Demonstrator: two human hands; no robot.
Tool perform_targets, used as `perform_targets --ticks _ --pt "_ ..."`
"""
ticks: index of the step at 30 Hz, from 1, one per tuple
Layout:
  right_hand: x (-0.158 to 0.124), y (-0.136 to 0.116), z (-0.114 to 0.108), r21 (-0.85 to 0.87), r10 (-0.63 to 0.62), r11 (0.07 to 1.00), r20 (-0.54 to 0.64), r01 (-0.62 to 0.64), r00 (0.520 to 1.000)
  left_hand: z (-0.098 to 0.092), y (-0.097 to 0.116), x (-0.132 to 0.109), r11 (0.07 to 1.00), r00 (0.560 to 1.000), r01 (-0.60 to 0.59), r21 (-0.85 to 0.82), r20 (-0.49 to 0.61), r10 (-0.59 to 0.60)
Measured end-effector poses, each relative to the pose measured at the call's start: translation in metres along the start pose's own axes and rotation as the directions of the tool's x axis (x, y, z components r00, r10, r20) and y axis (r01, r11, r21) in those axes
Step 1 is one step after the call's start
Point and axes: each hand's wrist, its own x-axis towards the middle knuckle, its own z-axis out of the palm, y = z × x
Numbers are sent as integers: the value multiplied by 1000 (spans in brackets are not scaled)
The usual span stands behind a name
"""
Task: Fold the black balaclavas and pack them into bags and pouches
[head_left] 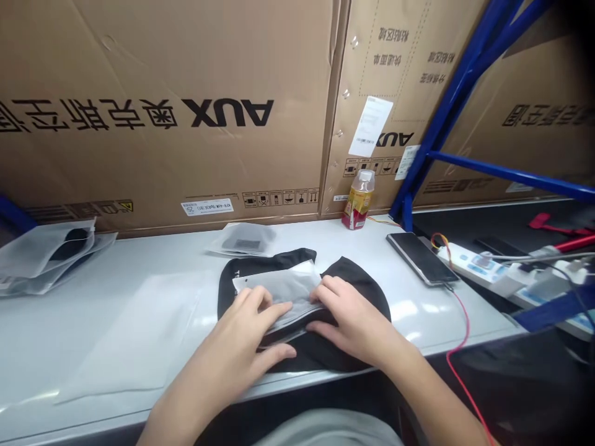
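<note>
Black fabric (367, 291) lies folded on the white table near its front edge. On top of it rests a frosted plastic bag (279, 286), its near edge lifted over something dark. My left hand (253, 334) is at the bag's left part, with fingers curled on the plastic and the thumb apart below. My right hand (346, 313) pinches the bag's right end between fingers and thumb. What lies under the fingers is partly hidden.
Frosted bags (46, 254) with dark contents lie at the left, another (246, 238) behind the fabric. A clear sheet (134, 334) lies front left. A bottle (359, 201), phone (421, 257) and power strip (478, 263) stand or lie right. Large cartons (162, 56) rise behind.
</note>
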Motion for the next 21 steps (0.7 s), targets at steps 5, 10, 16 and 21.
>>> perform_targets --ticks 5,10,16,21 --pt "-11 10 -6 124 76 990 -11 -74 997 0 -3 -2 998 997 -57 3 -53 58" --pt "-5 8 6 41 125 992 -128 -121 984 8 -7 3 995 993 -55 81 -104 64" --pt "-7 4 2 127 147 982 -78 -136 986 18 26 19 946 985 3 324 -165 53" --pt "-17 10 -16 291 97 952 17 -98 995 27 41 44 910 984 2 415 -164 73"
